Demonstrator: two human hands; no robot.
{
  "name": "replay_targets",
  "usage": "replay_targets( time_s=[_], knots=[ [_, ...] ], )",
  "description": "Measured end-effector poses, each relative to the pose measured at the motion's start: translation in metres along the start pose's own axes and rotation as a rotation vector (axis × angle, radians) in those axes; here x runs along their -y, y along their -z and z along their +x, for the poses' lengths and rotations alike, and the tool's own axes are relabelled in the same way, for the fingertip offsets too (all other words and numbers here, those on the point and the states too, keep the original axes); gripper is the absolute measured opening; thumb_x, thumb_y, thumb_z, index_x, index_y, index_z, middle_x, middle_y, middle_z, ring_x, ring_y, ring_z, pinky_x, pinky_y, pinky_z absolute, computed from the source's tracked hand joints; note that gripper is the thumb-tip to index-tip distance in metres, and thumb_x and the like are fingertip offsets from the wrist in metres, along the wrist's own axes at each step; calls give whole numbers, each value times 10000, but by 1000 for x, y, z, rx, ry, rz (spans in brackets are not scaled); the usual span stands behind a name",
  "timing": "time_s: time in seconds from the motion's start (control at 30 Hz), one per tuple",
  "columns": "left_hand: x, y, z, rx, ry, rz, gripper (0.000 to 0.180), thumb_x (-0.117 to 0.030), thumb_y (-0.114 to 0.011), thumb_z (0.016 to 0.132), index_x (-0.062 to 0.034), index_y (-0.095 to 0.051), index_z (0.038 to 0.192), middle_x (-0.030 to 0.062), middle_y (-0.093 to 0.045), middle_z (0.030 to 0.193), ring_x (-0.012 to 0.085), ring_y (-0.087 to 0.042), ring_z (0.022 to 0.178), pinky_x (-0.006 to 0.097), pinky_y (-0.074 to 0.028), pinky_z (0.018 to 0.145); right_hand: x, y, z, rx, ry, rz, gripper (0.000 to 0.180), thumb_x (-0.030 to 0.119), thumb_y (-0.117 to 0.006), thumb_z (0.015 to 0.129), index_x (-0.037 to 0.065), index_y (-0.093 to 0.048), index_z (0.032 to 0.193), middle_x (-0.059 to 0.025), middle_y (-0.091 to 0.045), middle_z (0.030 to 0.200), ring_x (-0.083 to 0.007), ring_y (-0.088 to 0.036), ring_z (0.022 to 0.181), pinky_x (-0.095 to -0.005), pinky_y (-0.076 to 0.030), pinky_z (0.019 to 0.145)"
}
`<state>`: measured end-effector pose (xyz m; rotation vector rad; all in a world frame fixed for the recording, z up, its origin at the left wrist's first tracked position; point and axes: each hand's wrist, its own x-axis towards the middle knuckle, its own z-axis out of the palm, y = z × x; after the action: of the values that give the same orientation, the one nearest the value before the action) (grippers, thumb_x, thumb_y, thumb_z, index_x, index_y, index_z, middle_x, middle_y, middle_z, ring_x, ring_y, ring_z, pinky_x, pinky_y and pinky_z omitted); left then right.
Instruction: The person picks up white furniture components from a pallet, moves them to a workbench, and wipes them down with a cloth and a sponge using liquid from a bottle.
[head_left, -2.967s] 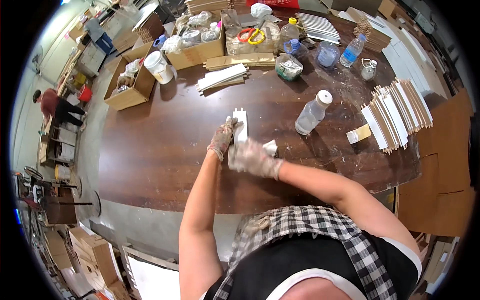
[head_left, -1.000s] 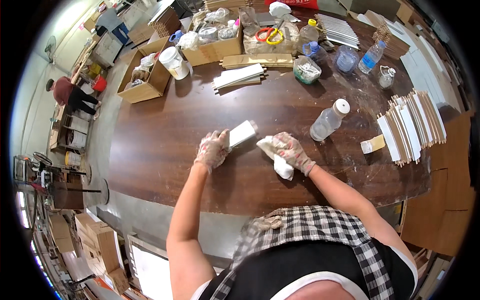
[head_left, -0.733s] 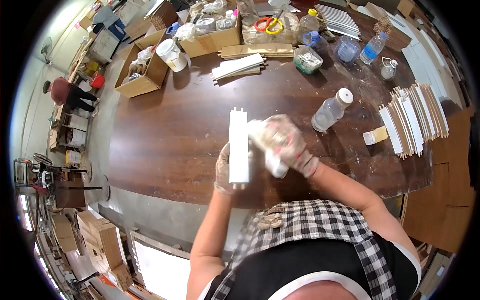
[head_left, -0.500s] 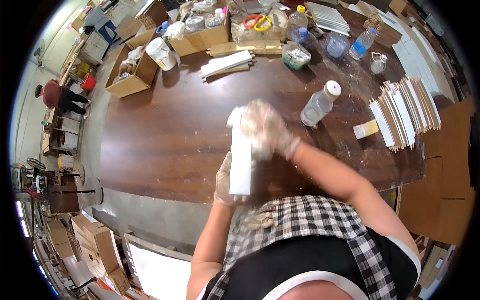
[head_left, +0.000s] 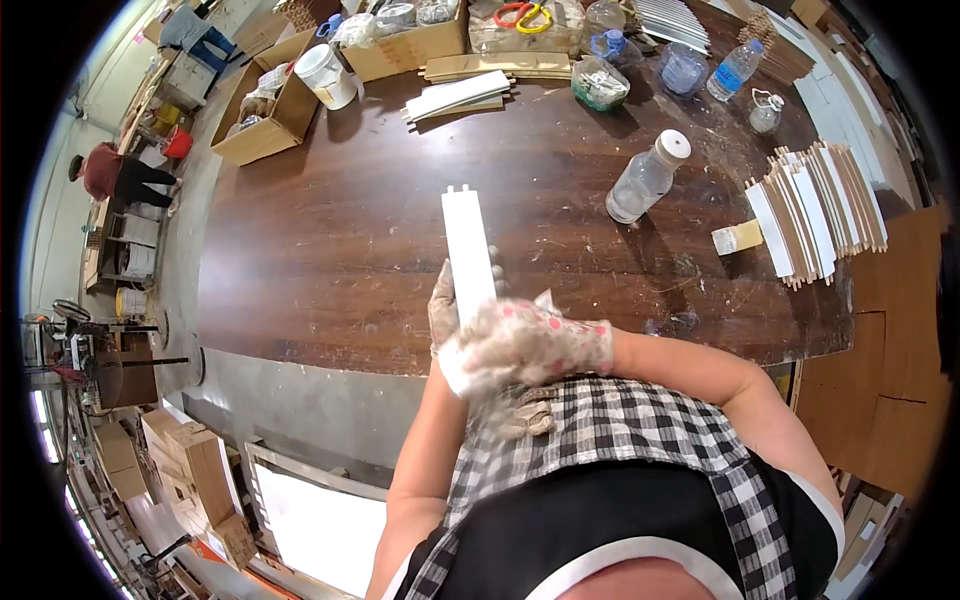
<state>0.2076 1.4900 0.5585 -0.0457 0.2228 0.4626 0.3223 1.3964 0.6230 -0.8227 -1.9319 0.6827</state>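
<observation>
You have the white slat (head_left: 466,240) at the centre of the frame, above the near edge of the desk (head_left: 300,280), two pins pointing toward the top. Your left hand (head_left: 443,308) is clasped around it from behind, fingers showing at both sides. Your right hand (head_left: 530,342), a little blurred, lies over its lower part, bent around a white cloth (head_left: 544,299). The hands are close together — whether they touch, I cannot tell.

The lower end is covered and near your checked apron (head_left: 640,430); a pin there, if there is one, could catch the fabric. If the left hand holds too loosely while the right presses, the slat may twist or fall. A wide swing toward the right could tip the clear bottle (head_left: 640,188) — it stands upright before the fanned row of slats (head_left: 815,215).
</observation>
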Motion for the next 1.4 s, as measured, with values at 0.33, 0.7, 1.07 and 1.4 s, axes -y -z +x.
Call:
replay_targets(
  time_s=[0.33,0.7,1.07,1.4],
  knots=[
    [-4,-43,1,89,-315,353,381,-246,-444,964,41,-471,1213,182,-579,1085,260,-601,835,353,-535,696,13,64,-33,-606,-447,391,367,39,-720,722,4,-605,1069,-112,-550,1107,-198,-547,1055,-326,-474,906],
    [-8,-20,13,133,-100,211,441,-265,-452,959,37,-412,1278,203,-527,1174,261,-565,849,361,-521,728,17,20,-81,-275,-576,227,346,76,-659,753,28,-620,1094,-86,-623,1047,-233,-608,950,-329,-514,858],
    [11,-2,25,124,60,332,476,-310,-399,977,12,-397,1326,164,-505,1286,293,-556,1069,426,-498,885,42,20,-137,-884,-977,347,226,24,-673,826,27,-589,1035,-13,-625,1009,-78,-590,928,-220,-482,807],
    [59,11,30,197,-172,493,378,-133,-489,930,18,-399,1265,213,-529,1199,308,-533,1100,429,-461,958,38,57,-191,-785,-883,283,221,81,-683,823,16,-613,1022,-28,-596,968,-104,-574,912,-250,-463,793]
  ],
)
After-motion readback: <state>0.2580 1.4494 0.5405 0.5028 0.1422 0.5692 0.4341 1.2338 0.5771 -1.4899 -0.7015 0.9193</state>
